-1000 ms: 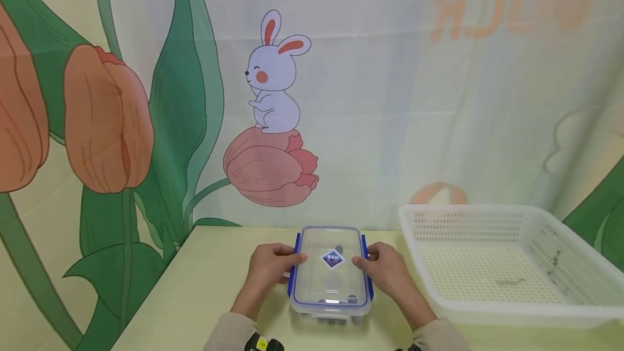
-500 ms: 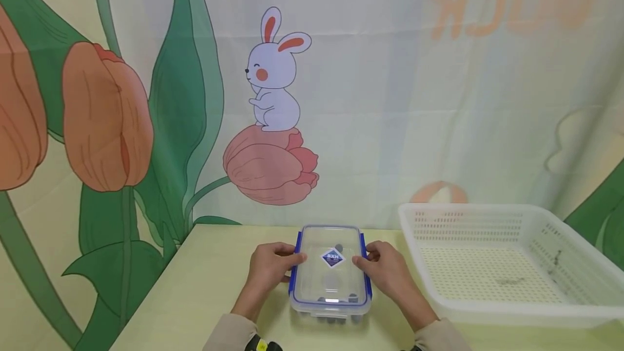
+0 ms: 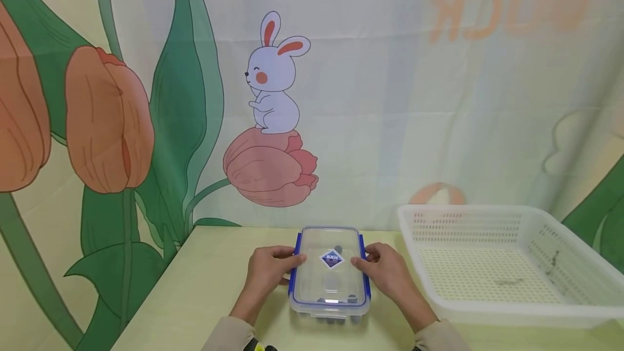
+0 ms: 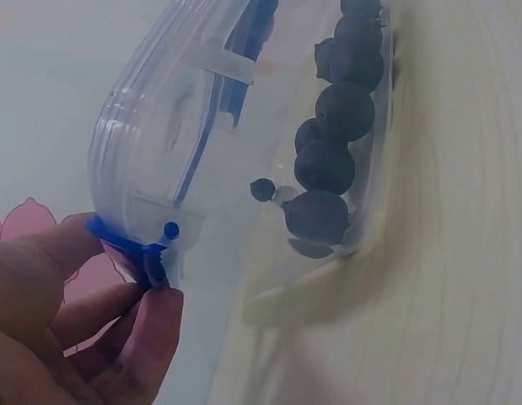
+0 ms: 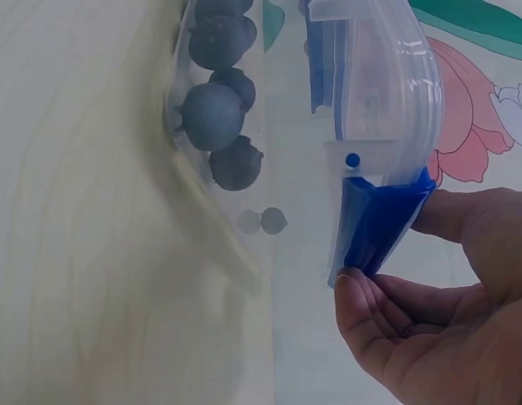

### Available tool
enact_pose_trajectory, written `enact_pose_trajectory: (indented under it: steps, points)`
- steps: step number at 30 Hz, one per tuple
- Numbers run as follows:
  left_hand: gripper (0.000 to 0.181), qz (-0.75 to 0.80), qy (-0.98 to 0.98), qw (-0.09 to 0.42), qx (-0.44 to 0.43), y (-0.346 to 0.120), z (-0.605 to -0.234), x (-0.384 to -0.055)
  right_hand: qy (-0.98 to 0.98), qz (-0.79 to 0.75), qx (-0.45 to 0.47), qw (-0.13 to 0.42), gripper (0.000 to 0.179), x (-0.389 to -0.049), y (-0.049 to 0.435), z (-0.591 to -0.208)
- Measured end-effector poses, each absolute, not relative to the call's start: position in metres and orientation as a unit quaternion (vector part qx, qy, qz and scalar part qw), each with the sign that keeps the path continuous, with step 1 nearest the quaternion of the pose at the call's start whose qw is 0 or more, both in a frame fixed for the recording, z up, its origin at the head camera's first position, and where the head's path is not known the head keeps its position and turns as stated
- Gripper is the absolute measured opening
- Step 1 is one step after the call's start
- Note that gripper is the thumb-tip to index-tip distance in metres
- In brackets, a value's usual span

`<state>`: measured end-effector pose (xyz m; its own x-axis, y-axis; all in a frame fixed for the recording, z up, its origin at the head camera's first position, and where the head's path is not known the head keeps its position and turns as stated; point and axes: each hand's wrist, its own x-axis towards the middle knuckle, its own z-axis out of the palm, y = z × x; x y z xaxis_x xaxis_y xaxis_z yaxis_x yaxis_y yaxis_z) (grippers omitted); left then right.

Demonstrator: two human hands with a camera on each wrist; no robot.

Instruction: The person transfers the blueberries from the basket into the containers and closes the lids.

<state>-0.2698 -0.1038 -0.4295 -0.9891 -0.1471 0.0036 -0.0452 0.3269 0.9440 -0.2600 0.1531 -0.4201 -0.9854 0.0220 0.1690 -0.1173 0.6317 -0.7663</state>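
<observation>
A clear plastic food container (image 3: 331,285) with a blue-lined lid and blue side latches sits on the table. Several blueberries (image 4: 347,111) lie inside along its near end, with a smaller one a little apart. My left hand (image 3: 265,271) holds the container's left side, thumb on the lid edge and fingertips at the lower end of the left latch (image 4: 142,253). On the opposite side, my right hand (image 3: 387,270) does the same, its thumb on the lid and fingertips at the bottom of the right latch (image 5: 377,221). Both latches tilt out from the container wall in the wrist views.
A large white perforated plastic basket (image 3: 480,307) stands to the right of the container. The pale yellow tabletop (image 3: 205,280) ends at a hanging cloth (image 3: 370,123) printed with tulips and a rabbit.
The head view shifts very slightly. Both hands keep the same hold on the container, and nothing else visibly moves.
</observation>
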Motion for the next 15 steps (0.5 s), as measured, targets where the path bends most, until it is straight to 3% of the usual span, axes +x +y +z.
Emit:
enact_pose_trajectory:
  steps: [11,15]
  points:
    - [0.047,-0.498,-0.865,0.047,0.052,-0.108,-0.423,-0.272,-0.92,0.381,0.043,0.082,0.054,-0.261,0.148,-0.411]
    - [0.054,-0.403,-0.91,0.09,0.025,-0.11,-0.413,-0.275,-0.931,0.342,0.063,0.114,0.063,-0.259,0.143,-0.402]
